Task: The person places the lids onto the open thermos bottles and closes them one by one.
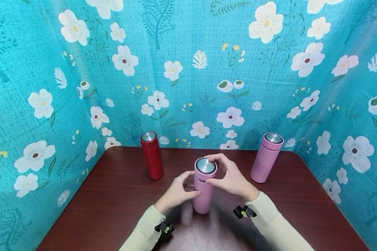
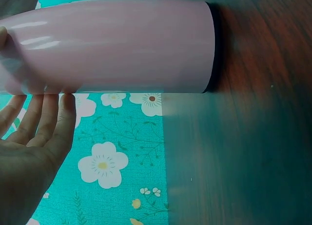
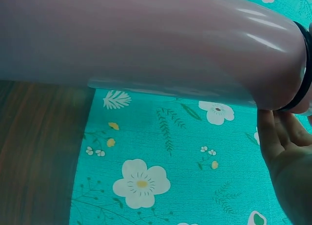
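Observation:
A pink thermos [image 1: 202,199] with a silver-topped lid [image 1: 205,166] stands upright on the table between both hands. My left hand [image 1: 177,193] holds its upper body from the left, thumb at the front and fingers on the far side. From the right, my right hand [image 1: 231,178] grips around the lid, thumb near the dark seam and fingers at the top rim. In the left wrist view, fingertips [image 2: 67,99] meet the thermos's side. The right wrist view has the right hand's fingers [image 3: 269,125] beside the dark ring.
A red thermos [image 1: 152,158] stands at the back left of the dark wooden table [image 1: 119,205]. Another pink thermos [image 1: 265,162] stands at the back right. Blue flowered cloth [image 1: 188,94] hangs around the back and sides.

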Motion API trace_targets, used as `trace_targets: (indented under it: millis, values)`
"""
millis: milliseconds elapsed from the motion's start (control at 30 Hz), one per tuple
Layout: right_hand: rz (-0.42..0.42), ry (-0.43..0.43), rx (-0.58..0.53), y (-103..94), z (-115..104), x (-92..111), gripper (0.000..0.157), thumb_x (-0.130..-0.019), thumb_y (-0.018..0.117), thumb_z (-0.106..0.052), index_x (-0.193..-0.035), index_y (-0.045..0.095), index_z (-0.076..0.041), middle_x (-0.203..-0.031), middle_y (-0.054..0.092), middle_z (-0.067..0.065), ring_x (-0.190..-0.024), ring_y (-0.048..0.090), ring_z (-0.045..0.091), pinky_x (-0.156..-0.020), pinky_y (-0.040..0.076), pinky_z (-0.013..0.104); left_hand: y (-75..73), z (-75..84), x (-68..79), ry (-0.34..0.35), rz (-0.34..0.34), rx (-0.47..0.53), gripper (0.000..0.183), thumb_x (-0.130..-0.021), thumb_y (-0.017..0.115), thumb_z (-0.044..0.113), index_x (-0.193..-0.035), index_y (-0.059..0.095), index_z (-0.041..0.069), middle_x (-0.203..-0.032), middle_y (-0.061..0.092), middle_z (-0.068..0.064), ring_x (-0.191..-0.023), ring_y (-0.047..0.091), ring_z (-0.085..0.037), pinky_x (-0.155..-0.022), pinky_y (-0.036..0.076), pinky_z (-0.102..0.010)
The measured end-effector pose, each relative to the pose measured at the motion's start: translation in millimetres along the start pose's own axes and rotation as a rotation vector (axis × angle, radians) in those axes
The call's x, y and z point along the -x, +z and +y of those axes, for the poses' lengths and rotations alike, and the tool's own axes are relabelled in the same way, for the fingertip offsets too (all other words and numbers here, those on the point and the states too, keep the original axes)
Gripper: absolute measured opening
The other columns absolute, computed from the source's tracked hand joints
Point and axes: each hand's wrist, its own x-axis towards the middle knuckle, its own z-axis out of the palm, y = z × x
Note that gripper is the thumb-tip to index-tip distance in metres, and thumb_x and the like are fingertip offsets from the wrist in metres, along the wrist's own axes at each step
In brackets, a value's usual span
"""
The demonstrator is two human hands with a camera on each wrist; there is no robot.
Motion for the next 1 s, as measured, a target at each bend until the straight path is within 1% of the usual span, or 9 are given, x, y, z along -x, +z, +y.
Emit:
trace_targets:
  millis: [200,267,333,433,500,567,767,933,1000]
  values:
    - [-0.020,-0.021,0.018,-0.9,0.1,-0.6,0.055,-0.072,0.081,-0.005,-0.118,0.052,-0.010,-0.128,0.053,0.009,-0.115,0.053,0.020,-0.097,0.043,0.028,-0.1,-0.4,-0.1,-0.013,0.002,0.000,0.056,-0.080,0.074,0.008,-0.131,0.049,0.007,-0.124,0.056,-0.008,-0.107,0.057,-0.028,-0.088,0.050,-0.041]
    - [-0.028,-0.010,0.022,-1.3,-2.4,-0.4,0.055,-0.072,0.080,-0.002,-0.119,0.052,-0.007,-0.129,0.053,0.011,-0.116,0.052,0.020,-0.098,0.042,0.028,0.1,-0.7,-0.2,-0.012,0.001,-0.001,0.057,-0.080,0.074,0.009,-0.131,0.049,0.007,-0.124,0.056,-0.008,-0.107,0.057,-0.028,-0.088,0.050,-0.041]
    - [-0.039,-0.007,0.027,-2.0,-10.9,-0.7,0.054,-0.073,0.079,0.002,-0.120,0.052,-0.003,-0.129,0.052,0.014,-0.117,0.052,0.021,-0.098,0.042,0.027,0.2,-1.0,-0.3,-0.011,0.000,0.001,0.057,-0.080,0.074,0.009,-0.131,0.049,0.007,-0.124,0.056,-0.008,-0.108,0.057,-0.028,-0.088,0.050,-0.041]
    - [-0.050,-0.013,0.023,-2.6,-11.7,-0.7,0.052,-0.076,0.075,0.004,-0.122,0.051,-0.001,-0.130,0.052,0.016,-0.118,0.051,0.022,-0.099,0.041,0.027,0.4,-1.6,-0.6,-0.005,0.001,0.004,0.057,-0.080,0.074,0.008,-0.131,0.049,0.006,-0.124,0.056,-0.009,-0.108,0.057,-0.028,-0.088,0.050,-0.042]
    - [-0.050,-0.026,0.016,-2.7,-10.3,-0.9,0.051,-0.078,0.073,0.004,-0.123,0.051,-0.002,-0.131,0.052,0.015,-0.118,0.051,0.022,-0.098,0.042,0.027,0.5,-2.0,-0.6,-0.002,0.003,0.005,0.056,-0.080,0.074,0.008,-0.131,0.049,0.006,-0.124,0.056,-0.009,-0.107,0.057,-0.029,-0.088,0.050,-0.043]
    - [-0.044,-0.034,0.009,-2.7,-2.5,-0.6,0.051,-0.079,0.073,0.002,-0.124,0.050,-0.005,-0.132,0.052,0.012,-0.119,0.051,0.021,-0.099,0.041,0.028,0.6,-2.1,-0.5,0.005,0.007,0.002,0.056,-0.080,0.074,0.008,-0.130,0.049,0.006,-0.123,0.056,-0.010,-0.106,0.058,-0.028,-0.087,0.051,-0.042]
    - [-0.038,-0.033,0.018,-2.2,-5.1,-2.0,0.054,-0.076,0.075,0.005,-0.123,0.051,-0.005,-0.129,0.052,0.012,-0.117,0.051,0.021,-0.098,0.042,0.029,0.4,-4.4,-0.5,0.001,0.005,0.000,0.057,-0.080,0.074,0.008,-0.131,0.049,0.006,-0.123,0.057,-0.009,-0.105,0.059,-0.026,-0.086,0.051,-0.039]
    - [-0.037,-0.051,0.000,-1.4,-13.3,-2.8,0.054,-0.074,0.074,0.009,-0.121,0.050,0.001,-0.127,0.053,0.016,-0.116,0.052,0.021,-0.098,0.043,0.029,2.0,-26.6,-4.3,-0.006,0.019,0.005,0.060,-0.080,0.075,0.009,-0.133,0.048,0.011,-0.124,0.056,-0.006,-0.105,0.059,-0.025,-0.085,0.052,-0.037]
    - [-0.041,-0.053,-0.003,-1.9,-13.3,-2.1,0.053,-0.074,0.074,0.009,-0.121,0.050,0.000,-0.128,0.052,0.016,-0.117,0.052,0.020,-0.098,0.042,0.028,2.7,-36.2,-5.8,-0.012,0.024,0.007,0.060,-0.079,0.076,0.011,-0.133,0.049,0.015,-0.124,0.056,-0.003,-0.105,0.059,-0.022,-0.085,0.052,-0.035]
